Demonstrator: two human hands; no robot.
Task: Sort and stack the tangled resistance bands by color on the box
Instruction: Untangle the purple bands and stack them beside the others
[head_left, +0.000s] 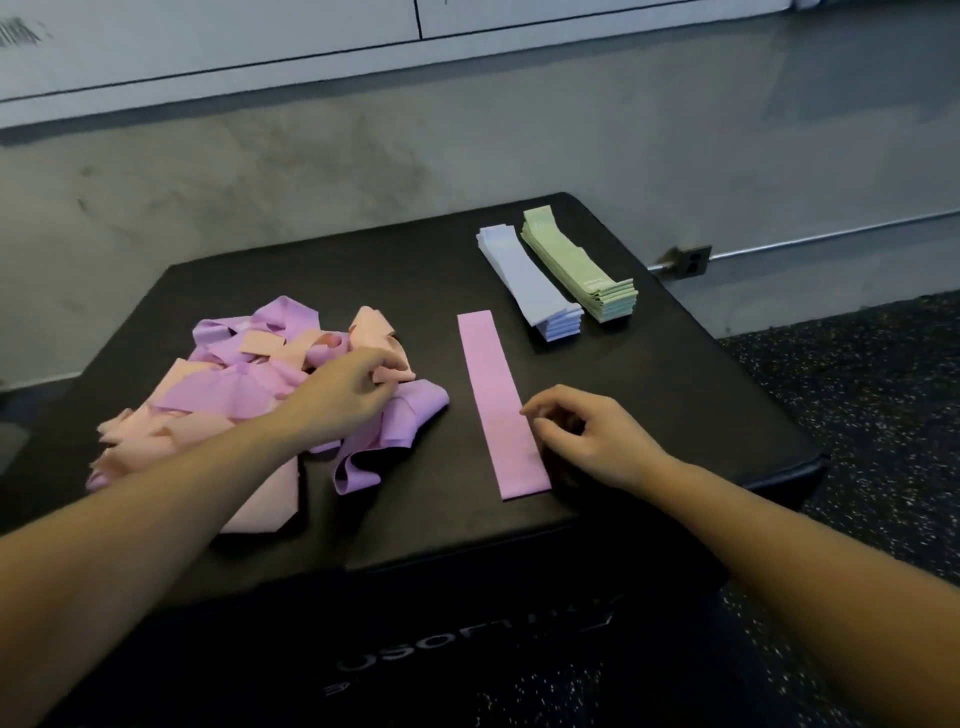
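Purple and peach tangled bands (249, 395), heaped left of the flat purple band (501, 405) on the box (675, 405). Left hand (337, 389) pinches a peach loop; right hand (587, 441), loosely curled, holds nothing. Risk: tugging drags snagged neighbours onto the laid band.

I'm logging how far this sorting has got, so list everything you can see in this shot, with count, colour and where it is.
box: one, black, centre, holding all the bands
tangled pile: one heap, purple and peach bands mixed, left side of the box
flat purple band: one, laid straight, middle of the box
blue stack: one neat stack, far right of the box
green stack: one neat stack, right beside the blue one
wall outlet: one, metal, on the wall behind the box
floor: dark speckled, right
left hand: in the pile, pinching a peach band
right hand: fingers curled, at the flat band's right edge
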